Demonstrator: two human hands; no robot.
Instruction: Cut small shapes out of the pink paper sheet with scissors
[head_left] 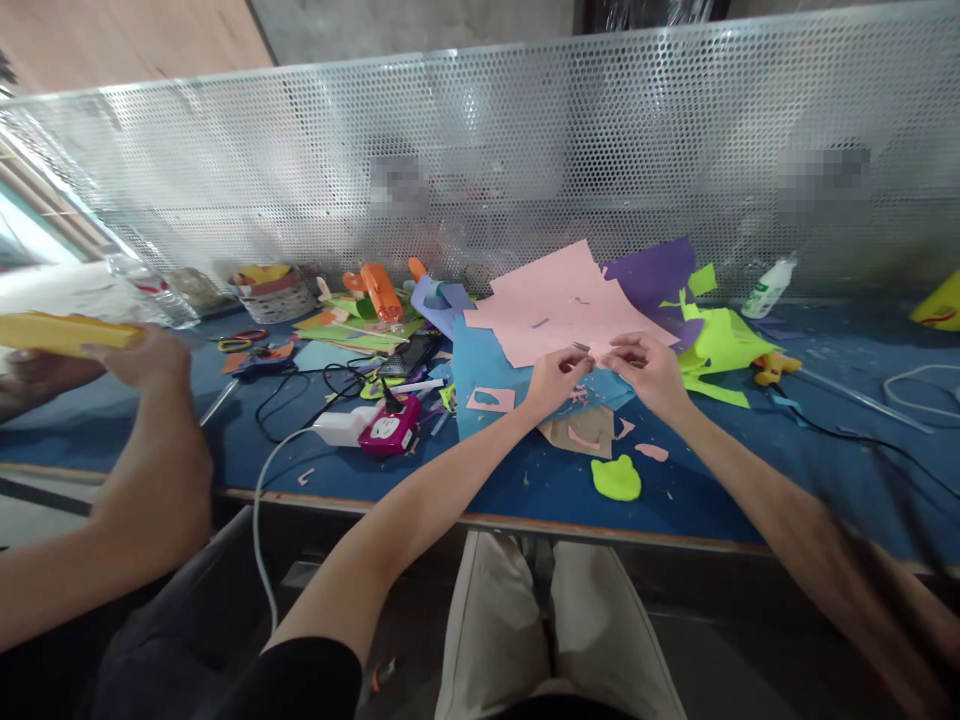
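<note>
My left hand (559, 378) and my right hand (646, 372) meet over the front of a pink felt-like sheet (555, 305). Fingers of both hands are pinched around a small pale pink piece (598, 356), largely hidden by the fingertips. A small dark sliver shows by my left fingers; its kind is unclear. Beneath the pink sheet lies a blue sheet (480, 365). A pink offcut with a hole (491, 399) rests left of my left hand. Nearer the table edge lie a brown piece (585, 432) and a lime-green animal-head shape with two ears (616, 479).
A magenta power strip (389, 426) with a white plug stands at left, among black cables and a phone. Lime-green scraps (724, 345), a white bottle (770, 287) and a yellow glue gun (776, 367) are at right. A co-worker's hands (142, 355) hold something yellow. Perforated metal closes the back.
</note>
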